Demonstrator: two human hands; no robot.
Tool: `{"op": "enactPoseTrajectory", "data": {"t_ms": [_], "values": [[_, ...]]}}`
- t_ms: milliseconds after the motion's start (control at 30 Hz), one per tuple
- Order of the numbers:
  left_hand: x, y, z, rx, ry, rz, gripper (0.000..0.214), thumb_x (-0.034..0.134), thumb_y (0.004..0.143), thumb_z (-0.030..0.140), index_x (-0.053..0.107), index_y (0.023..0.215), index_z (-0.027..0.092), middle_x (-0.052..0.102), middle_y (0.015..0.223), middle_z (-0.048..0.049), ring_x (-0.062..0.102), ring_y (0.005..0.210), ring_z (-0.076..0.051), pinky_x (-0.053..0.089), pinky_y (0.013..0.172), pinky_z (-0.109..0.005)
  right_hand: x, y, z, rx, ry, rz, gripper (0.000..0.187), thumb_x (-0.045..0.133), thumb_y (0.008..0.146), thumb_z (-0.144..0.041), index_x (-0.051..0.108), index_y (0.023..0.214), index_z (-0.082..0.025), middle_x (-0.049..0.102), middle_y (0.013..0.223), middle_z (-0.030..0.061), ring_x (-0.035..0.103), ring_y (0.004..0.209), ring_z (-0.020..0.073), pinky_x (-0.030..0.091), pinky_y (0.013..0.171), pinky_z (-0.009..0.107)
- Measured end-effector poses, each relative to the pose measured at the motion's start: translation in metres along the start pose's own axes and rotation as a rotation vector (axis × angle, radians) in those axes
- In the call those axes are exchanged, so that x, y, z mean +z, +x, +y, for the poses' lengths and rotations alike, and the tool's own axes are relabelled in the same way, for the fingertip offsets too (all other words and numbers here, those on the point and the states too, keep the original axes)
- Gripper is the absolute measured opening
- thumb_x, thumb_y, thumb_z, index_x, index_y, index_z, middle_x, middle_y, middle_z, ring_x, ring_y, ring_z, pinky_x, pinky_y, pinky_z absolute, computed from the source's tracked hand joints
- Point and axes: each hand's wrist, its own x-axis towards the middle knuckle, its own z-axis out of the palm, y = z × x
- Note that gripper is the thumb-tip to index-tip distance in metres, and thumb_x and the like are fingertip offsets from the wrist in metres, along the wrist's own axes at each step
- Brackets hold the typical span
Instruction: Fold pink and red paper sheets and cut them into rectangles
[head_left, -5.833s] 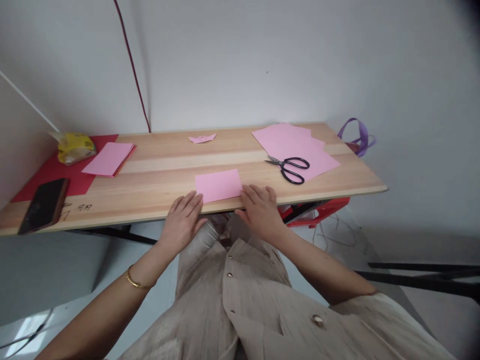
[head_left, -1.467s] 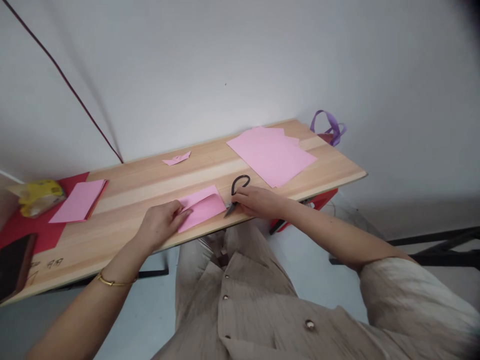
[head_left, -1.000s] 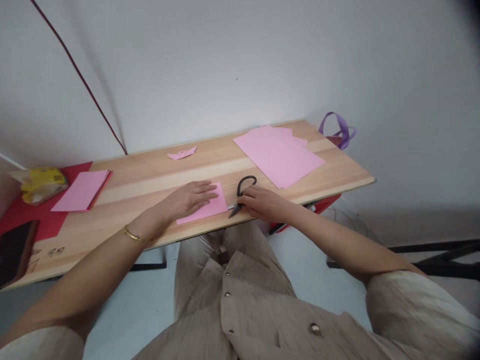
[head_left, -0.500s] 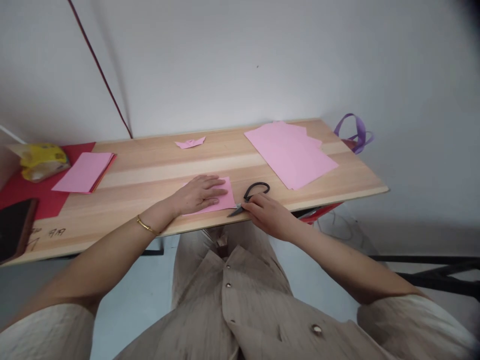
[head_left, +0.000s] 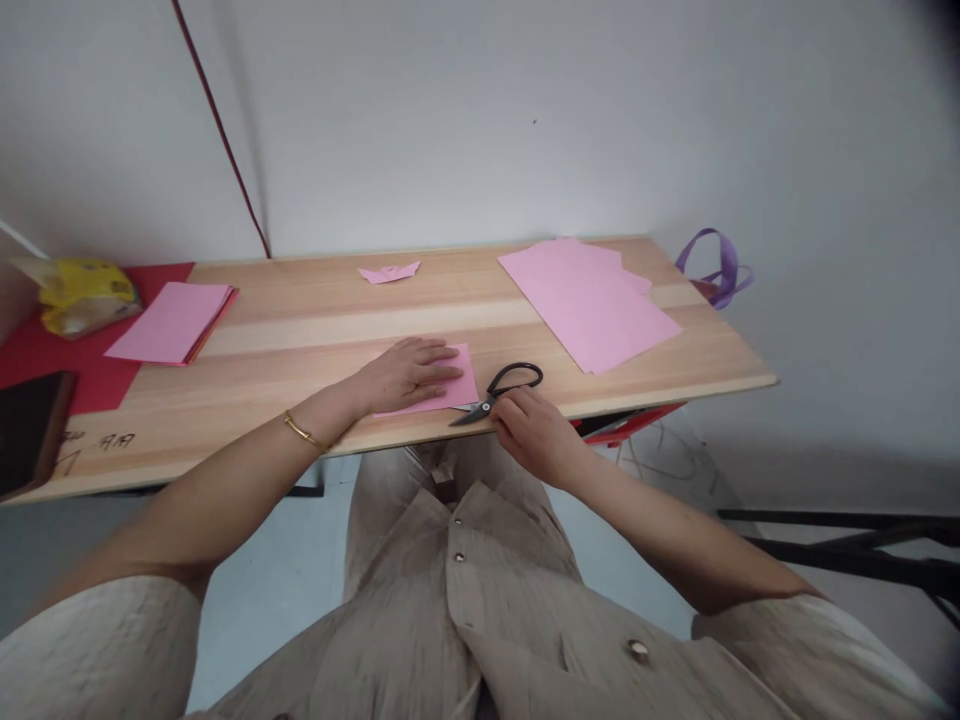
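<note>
My left hand lies flat and open on a small folded pink paper near the front edge of the wooden table. Only the paper's right part shows past my fingers. Black scissors lie flat on the table just right of the paper, blades pointing left. My right hand rests at the table's edge, its loosely bent fingertips touching the lower handle loop, nothing lifted.
Large pink sheets lie at the back right. A pink scrap sits at the back. To the left are a pink-and-red paper stack, a red sheet, a yellow packet and a dark phone. A purple ribbon hangs off the right end.
The scissors came from the large pink sheets to beside the small paper. My left hand folded the paper over and pressed it flat. My right hand has slid back off the scissors.
</note>
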Motion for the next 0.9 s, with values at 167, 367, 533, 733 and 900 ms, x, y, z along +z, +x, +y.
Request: {"op": "enactPoseTrajectory", "data": {"t_ms": [167, 367, 533, 733, 900], "values": [[0.001, 0.0, -0.002, 0.019, 0.001, 0.01, 0.041, 0.044, 0.098, 0.046, 0.064, 0.127, 0.025, 0.058, 0.139, -0.009, 0.046, 0.134, -0.027, 0.034, 0.113, -0.047, 0.003, 0.012, -0.014, -0.031, -0.125, -0.033, 0.017, 0.046, 0.094, -0.012, 0.058, 0.081, -0.016, 0.058, 0.084, 0.0107, 0.047, 0.084, 0.0244, 0.039, 0.08, 0.037], [0.006, 0.0, -0.006, 0.063, 0.031, 0.038, 0.041, 0.047, 0.097, 0.044, 0.063, 0.128, 0.021, 0.055, 0.141, -0.0123, 0.045, 0.134, -0.028, 0.034, 0.113, -0.045, 0.006, 0.01, -0.019, -0.038, -0.143, -0.033, 0.018, 0.048, 0.093, -0.01, 0.058, 0.079, -0.016, 0.057, 0.082, 0.0102, 0.046, 0.083, 0.0244, 0.038, 0.076, 0.037], [0.006, 0.0, -0.005, 0.066, 0.057, 0.021, 0.041, 0.047, 0.098, 0.043, 0.063, 0.129, 0.021, 0.055, 0.142, -0.0119, 0.045, 0.134, -0.028, 0.034, 0.112, -0.046, 0.012, 0.017, -0.029, -0.036, -0.129, 0.006, 0.017, 0.049, 0.091, -0.009, 0.059, 0.08, -0.016, 0.057, 0.083, 0.0104, 0.045, 0.084, 0.0248, 0.038, 0.079, 0.037], [0.006, -0.001, -0.004, 0.042, 0.039, 0.023, 0.041, 0.049, 0.097, 0.044, 0.062, 0.13, 0.024, 0.053, 0.143, -0.0109, 0.045, 0.135, -0.027, 0.034, 0.113, -0.045, 0.014, 0.015, -0.041, -0.017, -0.159, 0.047, 0.02, 0.047, 0.092, -0.008, 0.059, 0.078, -0.017, 0.058, 0.082, 0.0098, 0.046, 0.082, 0.0243, 0.038, 0.075, 0.036], [0.006, -0.001, -0.004, 0.034, 0.037, 0.038, 0.04, 0.043, 0.099, 0.042, 0.064, 0.128, 0.024, 0.057, 0.14, -0.0105, 0.047, 0.133, -0.028, 0.035, 0.112, -0.045, 0.022, 0.024, -0.053, 0.018, -0.148, 0.046, 0.018, 0.046, 0.091, -0.008, 0.059, 0.081, -0.017, 0.058, 0.083, 0.0112, 0.046, 0.083, 0.0251, 0.039, 0.075, 0.037]]}}
